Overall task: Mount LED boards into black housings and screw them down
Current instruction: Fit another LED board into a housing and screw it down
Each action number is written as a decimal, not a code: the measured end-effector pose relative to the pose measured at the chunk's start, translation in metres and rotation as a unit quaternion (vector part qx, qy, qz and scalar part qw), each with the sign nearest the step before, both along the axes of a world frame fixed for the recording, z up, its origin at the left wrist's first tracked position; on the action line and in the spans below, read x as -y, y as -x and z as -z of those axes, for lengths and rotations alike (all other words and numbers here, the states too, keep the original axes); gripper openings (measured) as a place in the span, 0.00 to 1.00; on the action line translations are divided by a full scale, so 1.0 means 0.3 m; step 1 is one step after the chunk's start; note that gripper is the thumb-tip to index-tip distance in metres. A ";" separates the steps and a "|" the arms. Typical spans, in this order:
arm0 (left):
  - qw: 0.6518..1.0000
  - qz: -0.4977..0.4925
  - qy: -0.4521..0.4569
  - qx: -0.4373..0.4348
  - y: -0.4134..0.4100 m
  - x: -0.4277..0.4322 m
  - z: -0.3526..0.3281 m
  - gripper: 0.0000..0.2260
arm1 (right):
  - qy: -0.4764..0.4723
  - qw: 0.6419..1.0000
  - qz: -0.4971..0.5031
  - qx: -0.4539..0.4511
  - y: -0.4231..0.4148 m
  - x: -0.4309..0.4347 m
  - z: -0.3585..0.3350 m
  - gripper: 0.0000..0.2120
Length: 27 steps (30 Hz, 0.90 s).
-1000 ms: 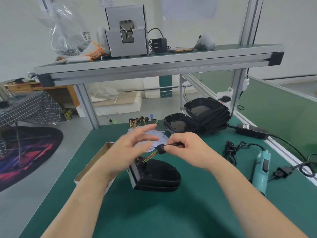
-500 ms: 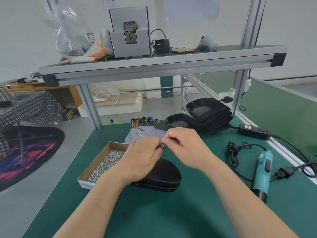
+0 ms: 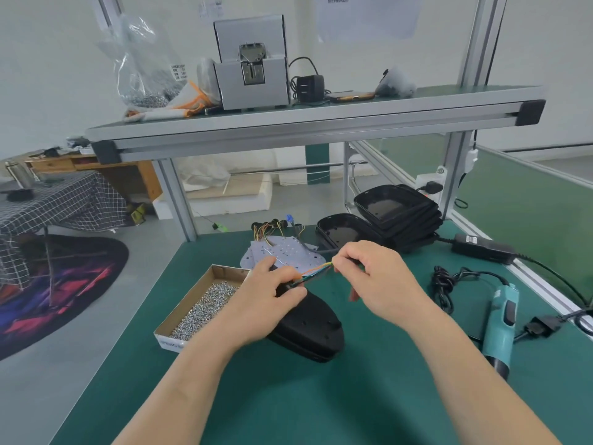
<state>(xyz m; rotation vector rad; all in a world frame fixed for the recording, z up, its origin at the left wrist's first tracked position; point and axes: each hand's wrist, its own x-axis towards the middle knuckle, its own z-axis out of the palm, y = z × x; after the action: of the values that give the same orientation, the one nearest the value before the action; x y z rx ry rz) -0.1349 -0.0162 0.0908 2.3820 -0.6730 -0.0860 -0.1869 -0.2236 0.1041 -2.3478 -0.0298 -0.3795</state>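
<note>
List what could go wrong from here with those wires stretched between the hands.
1. The coloured wires run taut between the left hand and the right hand. A harder pull might strain them or tear them loose at an end.
2. The open box of screws sits right beside the left forearm, so a sideways nudge could spill it.

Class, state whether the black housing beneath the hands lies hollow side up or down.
Down: the black housing shows its domed back; the stacked housings behind show open hollows.
</note>
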 end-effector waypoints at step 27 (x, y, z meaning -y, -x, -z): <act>0.783 0.075 0.509 -0.350 -0.084 0.068 0.117 0.10 | -0.165 0.978 -0.125 -0.025 -0.045 0.015 -0.024 0.11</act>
<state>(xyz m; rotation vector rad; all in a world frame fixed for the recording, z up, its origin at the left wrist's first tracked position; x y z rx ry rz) -0.1097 -0.0366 0.0556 1.1024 -0.3678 -0.5079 -0.1733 -0.2281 0.1114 -1.9944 -0.2189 -0.1833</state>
